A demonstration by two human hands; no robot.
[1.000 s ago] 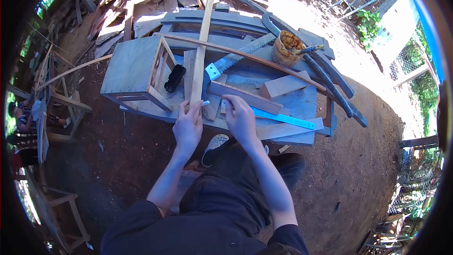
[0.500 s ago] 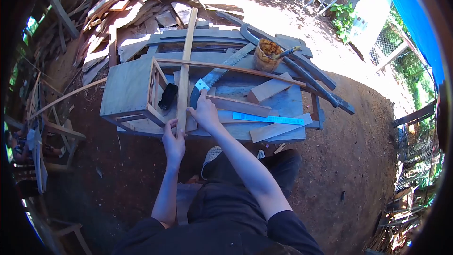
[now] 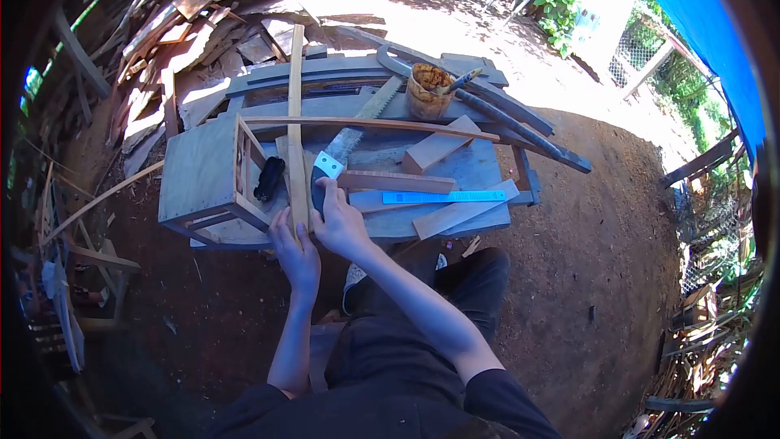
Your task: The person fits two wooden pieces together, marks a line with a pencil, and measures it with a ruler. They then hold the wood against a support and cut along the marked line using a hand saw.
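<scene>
My left hand (image 3: 297, 258) grips the near end of a long, pale wooden strip (image 3: 295, 106), thumb on top and fingers along its left side. The strip runs away from me across the bench. Just right of it, my right hand (image 3: 341, 226) is closed on the dark handle of a handsaw (image 3: 329, 164), whose toothed blade points away to the upper right. A thin wooden batten (image 3: 382, 123) crosses the bench above the saw blade. My right fingertips hide part of the saw handle.
An open-framed wooden box (image 3: 203, 167) stands at the bench's left, with a black object (image 3: 269, 178) beside it. To the right lie a blue ruler (image 3: 443, 197), wood blocks (image 3: 443, 145) and a stained cup (image 3: 427, 97) with a brush. Scrap wood (image 3: 191, 41) is piled behind.
My view has shifted, so the bench appears farther left. My right hand has drawn the handsaw a little nearer to me, with its fingers now around the handle. My left hand stays on the strip.
</scene>
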